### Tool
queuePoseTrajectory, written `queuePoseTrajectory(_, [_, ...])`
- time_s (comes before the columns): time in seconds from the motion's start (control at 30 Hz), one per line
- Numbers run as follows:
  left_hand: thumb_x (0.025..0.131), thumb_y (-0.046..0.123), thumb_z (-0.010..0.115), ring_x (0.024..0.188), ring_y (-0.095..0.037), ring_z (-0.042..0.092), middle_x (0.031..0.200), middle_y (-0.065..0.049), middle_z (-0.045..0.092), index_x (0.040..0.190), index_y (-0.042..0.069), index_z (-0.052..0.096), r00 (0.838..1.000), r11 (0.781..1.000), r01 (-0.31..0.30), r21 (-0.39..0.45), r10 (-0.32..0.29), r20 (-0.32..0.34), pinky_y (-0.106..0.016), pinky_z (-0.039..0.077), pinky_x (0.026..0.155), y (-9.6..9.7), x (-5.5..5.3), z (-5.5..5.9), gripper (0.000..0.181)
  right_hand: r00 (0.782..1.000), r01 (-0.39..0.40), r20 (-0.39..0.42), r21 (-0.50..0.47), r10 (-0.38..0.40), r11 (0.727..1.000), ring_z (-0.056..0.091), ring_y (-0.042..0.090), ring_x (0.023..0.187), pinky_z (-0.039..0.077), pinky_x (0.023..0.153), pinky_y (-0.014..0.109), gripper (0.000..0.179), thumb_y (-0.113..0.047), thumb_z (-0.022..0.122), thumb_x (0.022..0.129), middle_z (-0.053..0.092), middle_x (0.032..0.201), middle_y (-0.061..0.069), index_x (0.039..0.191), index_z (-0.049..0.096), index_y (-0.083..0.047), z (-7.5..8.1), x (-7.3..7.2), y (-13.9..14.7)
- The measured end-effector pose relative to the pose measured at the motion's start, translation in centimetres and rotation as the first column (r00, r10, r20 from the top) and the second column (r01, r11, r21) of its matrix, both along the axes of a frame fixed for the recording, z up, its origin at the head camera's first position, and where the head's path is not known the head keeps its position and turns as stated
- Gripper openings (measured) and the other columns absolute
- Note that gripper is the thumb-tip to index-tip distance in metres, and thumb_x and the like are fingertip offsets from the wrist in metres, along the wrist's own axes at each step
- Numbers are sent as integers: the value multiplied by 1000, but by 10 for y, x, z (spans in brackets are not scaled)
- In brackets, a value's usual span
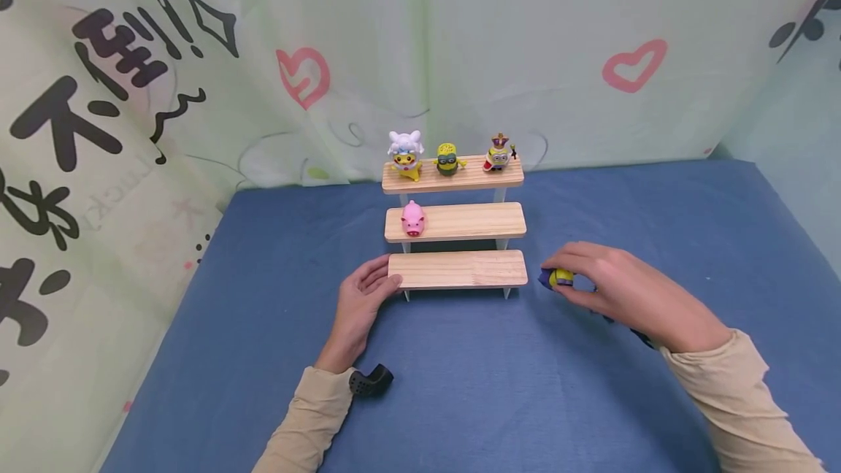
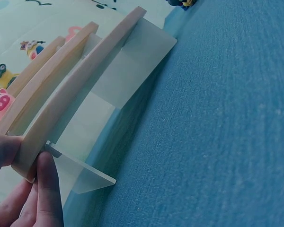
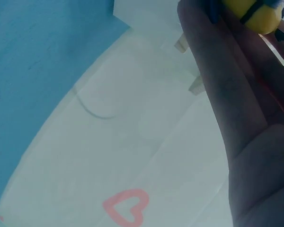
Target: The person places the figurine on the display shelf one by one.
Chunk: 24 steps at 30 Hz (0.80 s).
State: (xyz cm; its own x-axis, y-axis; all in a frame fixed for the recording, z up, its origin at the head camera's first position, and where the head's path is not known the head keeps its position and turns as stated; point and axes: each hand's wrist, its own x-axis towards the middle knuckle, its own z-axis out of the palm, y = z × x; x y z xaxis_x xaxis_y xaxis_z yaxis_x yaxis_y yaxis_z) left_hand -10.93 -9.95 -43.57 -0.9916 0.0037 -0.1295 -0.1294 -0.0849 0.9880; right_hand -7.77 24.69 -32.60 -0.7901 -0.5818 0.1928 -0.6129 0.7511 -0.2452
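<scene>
In the head view a three-tier wooden display stand (image 1: pixel 460 271) stands on the blue cloth. My left hand (image 1: pixel 361 305) pinches the left end of its lowest shelf, thumb on top and fingers beneath, as the left wrist view (image 2: pixel 49 182) confirms. Just off the right end of that shelf, my right hand (image 1: pixel 624 290) holds a small yellow and blue figurine (image 1: pixel 561 277) between thumb and fingers. Its yellow body (image 3: pixel 262 19) shows at the top of the right wrist view; the fingers hide much of it.
On the top shelf stand a white-hooded yellow figurine (image 1: pixel 406 155), a green-and-yellow minion (image 1: pixel 447 159) and a crowned minion (image 1: pixel 498 154). A pink pig (image 1: pixel 413 219) sits left on the middle shelf. Behind hangs a printed curtain (image 1: pixel 512 57).
</scene>
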Motion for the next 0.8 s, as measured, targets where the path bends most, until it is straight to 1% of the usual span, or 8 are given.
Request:
queuePoseTrajectory(0.17, [89,7,74,103,-16,67,127,-18,63,134,2,57,1000,1000,0,-4,0,-3,-25,60,85,-1,1,0,49,1000,-17,-17,-2,17,1000,60,3,84,56,68,27,30,-8,81,82,66,101,-8,110,73,-16,1,-5,-6])
queuePoseTrajectory(0.4, [89,8,74,103,-17,67,126,-17,63,134,3,57,1000,1000,-1,-7,0,-1,-25,59,85,-2,1,1,48,999,-32,-27,-11,32,999,62,8,87,57,71,30,30,-7,81,81,67,103,-2,110,73,-10,4,-12,-14])
queuePoseTrajectory(0.6, [89,7,74,102,-16,67,126,-18,63,133,2,57,1000,1000,2,4,-2,-3,-26,60,85,-1,1,2,48,999,-42,-25,-19,41,999,64,11,90,58,74,32,30,-10,81,81,67,104,-2,111,73,-9,7,-18,-21])
queuePoseTrajectory(0.8, [89,6,74,101,-16,67,126,-19,63,134,2,57,1000,1000,5,11,-5,-5,-26,60,84,-1,1,1,48,999,-45,-23,-51,44,998,64,12,91,58,75,33,32,-7,80,82,68,105,-1,113,72,-9,10,-24,-26])
